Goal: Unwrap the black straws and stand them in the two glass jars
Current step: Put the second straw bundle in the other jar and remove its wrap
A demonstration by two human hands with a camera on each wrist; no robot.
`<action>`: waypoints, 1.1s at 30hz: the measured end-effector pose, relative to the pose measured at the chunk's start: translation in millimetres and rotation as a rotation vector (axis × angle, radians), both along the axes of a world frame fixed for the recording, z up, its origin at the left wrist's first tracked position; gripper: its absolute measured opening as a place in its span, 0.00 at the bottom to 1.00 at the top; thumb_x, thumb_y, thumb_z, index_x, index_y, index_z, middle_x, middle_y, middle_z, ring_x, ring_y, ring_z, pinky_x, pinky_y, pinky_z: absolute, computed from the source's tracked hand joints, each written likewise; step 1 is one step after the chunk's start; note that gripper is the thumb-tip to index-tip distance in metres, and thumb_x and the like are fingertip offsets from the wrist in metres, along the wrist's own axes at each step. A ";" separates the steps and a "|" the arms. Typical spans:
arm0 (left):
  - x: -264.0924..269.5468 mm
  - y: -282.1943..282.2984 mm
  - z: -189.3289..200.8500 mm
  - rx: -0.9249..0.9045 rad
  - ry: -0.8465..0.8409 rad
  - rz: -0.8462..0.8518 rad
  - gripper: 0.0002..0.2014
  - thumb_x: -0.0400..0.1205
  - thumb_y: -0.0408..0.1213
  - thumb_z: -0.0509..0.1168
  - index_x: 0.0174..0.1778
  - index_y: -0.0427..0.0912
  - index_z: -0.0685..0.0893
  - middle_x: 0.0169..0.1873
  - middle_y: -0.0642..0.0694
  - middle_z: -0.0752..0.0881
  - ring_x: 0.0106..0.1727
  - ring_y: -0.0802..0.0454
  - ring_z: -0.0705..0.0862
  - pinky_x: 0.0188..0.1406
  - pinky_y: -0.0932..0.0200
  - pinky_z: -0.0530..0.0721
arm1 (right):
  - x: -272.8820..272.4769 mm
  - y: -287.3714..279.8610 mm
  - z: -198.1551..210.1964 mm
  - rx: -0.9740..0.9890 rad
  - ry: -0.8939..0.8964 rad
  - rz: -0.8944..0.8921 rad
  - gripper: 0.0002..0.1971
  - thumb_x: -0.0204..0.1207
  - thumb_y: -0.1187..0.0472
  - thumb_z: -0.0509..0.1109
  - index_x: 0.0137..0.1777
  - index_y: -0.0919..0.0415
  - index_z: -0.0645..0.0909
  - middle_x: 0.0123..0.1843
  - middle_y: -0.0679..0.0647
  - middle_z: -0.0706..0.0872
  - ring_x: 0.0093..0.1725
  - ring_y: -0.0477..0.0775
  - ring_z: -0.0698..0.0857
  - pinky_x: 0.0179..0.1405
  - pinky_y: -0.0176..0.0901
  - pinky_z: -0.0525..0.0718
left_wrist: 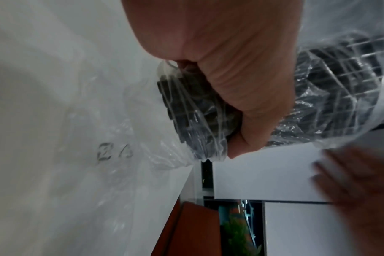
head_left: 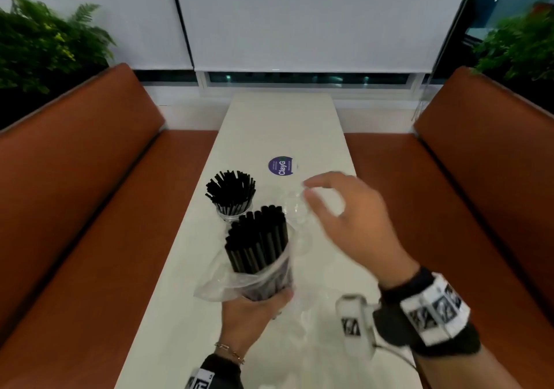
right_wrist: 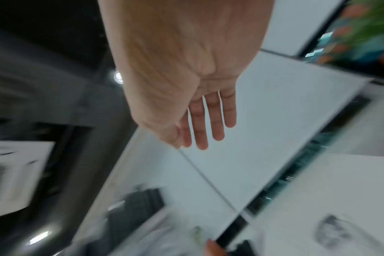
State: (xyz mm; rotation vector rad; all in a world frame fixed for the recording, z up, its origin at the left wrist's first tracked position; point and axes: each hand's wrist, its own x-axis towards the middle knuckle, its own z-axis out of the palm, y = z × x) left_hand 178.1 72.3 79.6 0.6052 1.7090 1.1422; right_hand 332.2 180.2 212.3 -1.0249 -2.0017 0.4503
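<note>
My left hand (head_left: pixel 269 298) grips the lower end of a bundle of black straws (head_left: pixel 257 238), held upright over the white table (head_left: pixel 269 124). Clear plastic wrap (head_left: pixel 227 283) is pushed down around its lower half. In the left wrist view my fingers (left_wrist: pixel 241 104) curl round the wrapped bundle (left_wrist: pixel 197 121). A glass jar (head_left: pixel 233 215) full of black straws (head_left: pixel 230 192) stands just behind it. To its right is a second clear jar (head_left: pixel 295 208), empty and hard to make out. My right hand (head_left: pixel 317 192) hovers above that jar, fingers spread and holding nothing; the right wrist view shows its fingers (right_wrist: pixel 204 124) straight.
A round purple sticker (head_left: pixel 281 165) lies on the table beyond the jars. Orange bench seats (head_left: pixel 90 193) (head_left: pixel 479 178) flank the narrow table. Plants (head_left: pixel 39 43) stand behind both benches. White blinds (head_left: pixel 299 19) cover the window at the far end.
</note>
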 end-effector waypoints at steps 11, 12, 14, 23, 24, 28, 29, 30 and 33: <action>-65.6 -23.6 18.5 0.007 0.179 0.014 0.20 0.62 0.34 0.93 0.43 0.50 0.93 0.28 0.36 0.95 0.24 0.42 0.90 0.30 0.49 0.93 | -56.8 123.4 -140.9 -0.603 -0.308 0.008 0.64 0.55 0.41 0.93 0.90 0.48 0.61 0.89 0.52 0.67 0.87 0.60 0.66 0.87 0.58 0.69; -69.3 -23.0 17.9 -0.004 0.169 -0.010 0.25 0.61 0.36 0.93 0.48 0.56 0.90 0.31 0.37 0.96 0.26 0.38 0.92 0.32 0.48 0.95 | -62.6 127.4 -148.5 -0.592 -0.319 0.003 0.62 0.57 0.43 0.93 0.90 0.49 0.62 0.90 0.53 0.67 0.87 0.60 0.66 0.87 0.58 0.68; -76.0 -20.7 20.4 -0.053 0.196 -0.075 0.34 0.58 0.41 0.93 0.54 0.65 0.84 0.35 0.40 0.98 0.33 0.34 0.96 0.34 0.47 0.96 | -67.6 130.8 -158.1 -0.556 -0.300 -0.024 0.57 0.59 0.48 0.92 0.88 0.52 0.66 0.87 0.54 0.72 0.84 0.60 0.70 0.83 0.54 0.72; -95.0 14.6 37.6 -0.245 0.644 -0.522 0.26 0.56 0.49 0.79 0.51 0.45 0.90 0.26 0.49 0.92 0.20 0.52 0.84 0.18 0.57 0.83 | -15.1 63.9 -150.6 -0.536 -0.396 0.142 0.65 0.54 0.44 0.93 0.90 0.43 0.58 0.82 0.42 0.75 0.78 0.50 0.73 0.77 0.44 0.75; -96.4 21.3 41.0 -0.281 0.740 -0.600 0.26 0.55 0.52 0.77 0.47 0.43 0.90 0.26 0.49 0.89 0.20 0.56 0.81 0.19 0.58 0.80 | -9.0 56.2 -146.7 -0.535 -0.412 0.149 0.68 0.53 0.41 0.93 0.90 0.42 0.55 0.83 0.42 0.73 0.80 0.49 0.71 0.78 0.43 0.73; -96.4 49.5 60.8 -0.383 1.052 -0.808 0.26 0.55 0.57 0.74 0.44 0.44 0.90 0.33 0.47 0.92 0.29 0.53 0.90 0.23 0.59 0.86 | 5.3 35.4 -121.4 -0.482 -0.403 0.162 0.74 0.51 0.39 0.93 0.92 0.38 0.44 0.89 0.41 0.65 0.85 0.47 0.65 0.81 0.41 0.69; -95.0 55.0 67.2 -0.397 1.107 -0.848 0.28 0.55 0.57 0.75 0.48 0.47 0.89 0.36 0.49 0.92 0.34 0.52 0.92 0.28 0.58 0.89 | 5.6 32.8 -114.7 -0.446 -0.387 0.170 0.74 0.53 0.40 0.93 0.91 0.36 0.43 0.89 0.40 0.63 0.86 0.45 0.64 0.82 0.40 0.68; -93.1 60.3 74.7 -0.406 1.155 -0.884 0.27 0.57 0.57 0.76 0.50 0.48 0.88 0.39 0.51 0.91 0.38 0.50 0.93 0.33 0.58 0.91 | 4.7 30.8 -108.5 -0.404 -0.380 0.183 0.73 0.54 0.42 0.92 0.91 0.35 0.43 0.90 0.38 0.62 0.87 0.44 0.62 0.82 0.38 0.67; -84.4 73.8 95.4 -0.429 1.245 -0.986 0.27 0.61 0.54 0.80 0.52 0.50 0.81 0.42 0.53 0.86 0.44 0.49 0.90 0.43 0.57 0.92 | -3.9 30.4 -101.8 -0.279 -0.415 0.229 0.70 0.58 0.44 0.92 0.91 0.36 0.44 0.91 0.36 0.59 0.88 0.41 0.60 0.86 0.39 0.65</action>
